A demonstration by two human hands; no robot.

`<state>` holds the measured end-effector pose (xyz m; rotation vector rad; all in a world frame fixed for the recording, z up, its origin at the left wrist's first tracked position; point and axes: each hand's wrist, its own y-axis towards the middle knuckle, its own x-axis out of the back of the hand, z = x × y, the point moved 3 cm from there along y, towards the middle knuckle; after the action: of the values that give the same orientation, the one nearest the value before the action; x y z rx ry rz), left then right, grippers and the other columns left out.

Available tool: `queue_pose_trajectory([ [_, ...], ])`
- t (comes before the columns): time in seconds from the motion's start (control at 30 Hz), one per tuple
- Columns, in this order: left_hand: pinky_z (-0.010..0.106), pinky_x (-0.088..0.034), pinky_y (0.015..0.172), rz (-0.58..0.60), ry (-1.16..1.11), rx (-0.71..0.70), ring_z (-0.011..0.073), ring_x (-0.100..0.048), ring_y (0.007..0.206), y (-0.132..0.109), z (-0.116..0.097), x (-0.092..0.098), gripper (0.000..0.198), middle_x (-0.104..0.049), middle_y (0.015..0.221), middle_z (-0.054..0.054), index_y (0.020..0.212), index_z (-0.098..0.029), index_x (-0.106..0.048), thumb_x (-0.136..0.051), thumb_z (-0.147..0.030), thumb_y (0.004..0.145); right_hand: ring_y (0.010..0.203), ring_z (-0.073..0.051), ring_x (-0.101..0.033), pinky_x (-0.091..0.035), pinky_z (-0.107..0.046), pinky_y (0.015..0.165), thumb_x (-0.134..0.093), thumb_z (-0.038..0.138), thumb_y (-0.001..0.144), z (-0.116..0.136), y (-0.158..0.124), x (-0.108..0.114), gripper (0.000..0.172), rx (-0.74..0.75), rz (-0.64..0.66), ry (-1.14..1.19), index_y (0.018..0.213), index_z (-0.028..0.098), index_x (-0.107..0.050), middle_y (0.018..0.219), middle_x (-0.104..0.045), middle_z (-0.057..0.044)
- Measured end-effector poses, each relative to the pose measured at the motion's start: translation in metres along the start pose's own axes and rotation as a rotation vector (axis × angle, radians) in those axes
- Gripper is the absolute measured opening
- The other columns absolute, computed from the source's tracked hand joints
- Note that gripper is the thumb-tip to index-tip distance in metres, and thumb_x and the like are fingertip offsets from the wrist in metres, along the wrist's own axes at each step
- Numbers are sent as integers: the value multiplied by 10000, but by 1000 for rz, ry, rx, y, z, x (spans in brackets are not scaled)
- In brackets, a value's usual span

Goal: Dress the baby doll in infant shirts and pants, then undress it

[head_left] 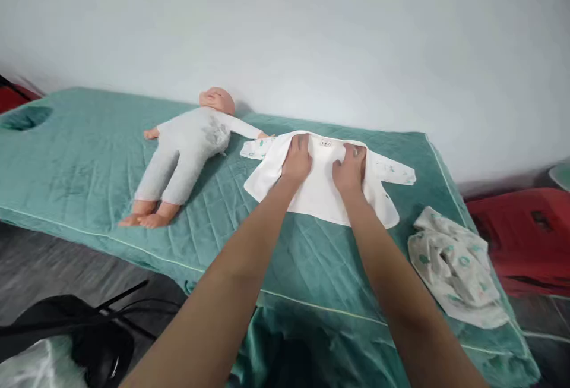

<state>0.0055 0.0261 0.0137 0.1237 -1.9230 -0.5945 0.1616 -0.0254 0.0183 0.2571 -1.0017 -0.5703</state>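
A small white baby shirt (318, 189) lies spread open on the green quilted bed (111, 186), its printed sleeves out to each side. My left hand (297, 159) rests flat on the shirt's left panel, fingers stretched toward the collar. On the right panel, near the collar, my right hand (350, 168) presses down with its fingers curled onto the cloth. A baby doll (187, 150) in a grey suit lies on its back to the left, one arm reaching to the shirt's left sleeve.
A crumpled printed garment (456, 266) lies at the bed's right front corner. A red object (521, 239) stands on the floor to the right. Dark gear and cables (89, 328) sit on the floor at lower left. A white wall runs behind the bed.
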Motion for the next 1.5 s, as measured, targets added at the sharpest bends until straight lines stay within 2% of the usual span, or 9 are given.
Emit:
queue_pose_trajectory([
  [0.23,427,-383,1162,17,-13,16,322,-488,1325,-1,-1,4,606,-433,1458,182,1480,-138,-406,-493,-121,881,1216,-292,-485,-413,-474,1075,-500,115,810,2,-2,3,514,-15,9,7,1321,165,-534,1406,-374,-177],
  [0.43,415,-439,1089,24,36,3,307,-538,1252,0,0,2,411,-508,1373,176,1308,-132,-538,-491,-153,901,1206,-301,-524,-421,-445,1088,-503,118,813,-2,1,-2,474,-27,35,17,1286,116,-532,1355,-443,-198],
  [0.63,409,-434,1082,158,96,-34,295,-582,1199,4,2,-8,300,-623,1246,212,1123,-55,-635,-412,-158,951,1235,-348,-528,-401,-498,1100,-396,150,889,1,2,-11,378,-3,183,-42,1209,27,-557,1275,-564,-269],
  [0.9,373,-301,1214,219,179,-173,270,-486,1393,-6,-5,-9,457,-605,1373,251,1272,41,-613,-309,-157,993,1491,-324,-307,-244,-460,1223,-305,308,1006,13,-8,-20,593,211,396,-227,1473,-42,-408,1587,-372,-242],
  [1.03,406,-226,1256,274,178,-55,285,-332,1508,-18,-6,-9,584,-406,1557,271,1459,94,-414,-265,-273,1030,1539,-326,-212,-181,-469,1243,-264,420,1031,14,-13,-20,685,192,469,-309,1546,-30,-302,1648,-250,-212],
  [1.17,413,-191,1274,311,150,16,285,-260,1539,-32,-12,-1,625,-310,1617,235,1507,67,-357,-255,-329,1035,1551,-328,-180,-171,-471,1247,-245,461,1037,19,-24,-13,707,165,503,-337,1560,-13,-287,1659,-224,-197],
  [1.3,415,-221,1271,332,129,8,288,-274,1534,-73,-24,26,590,-317,1618,221,1496,53,-389,-258,-286,1031,1548,-335,-192,-187,-481,1245,-274,432,1041,25,-62,9,680,208,510,-324,1553,-13,-305,1653,-229,-214],
  [1.4,431,-276,1257,281,69,-97,276,-324,1515,-141,-31,62,546,-382,1592,209,1462,21,-452,-275,-255,1026,1543,-320,-224,-215,-496,1243,-324,428,1036,30,-114,42,647,330,510,-194,1528,12,-374,1635,-280,-218],
  [1.5,466,-303,1259,221,-67,-181,230,-357,1504,-222,-26,100,506,-430,1582,137,1474,-97,-466,-324,-291,1029,1505,-260,-341,-292,-472,1237,-428,462,1007,33,-174,80,579,418,568,148,1494,152,-467,1610,-380,-136],
])
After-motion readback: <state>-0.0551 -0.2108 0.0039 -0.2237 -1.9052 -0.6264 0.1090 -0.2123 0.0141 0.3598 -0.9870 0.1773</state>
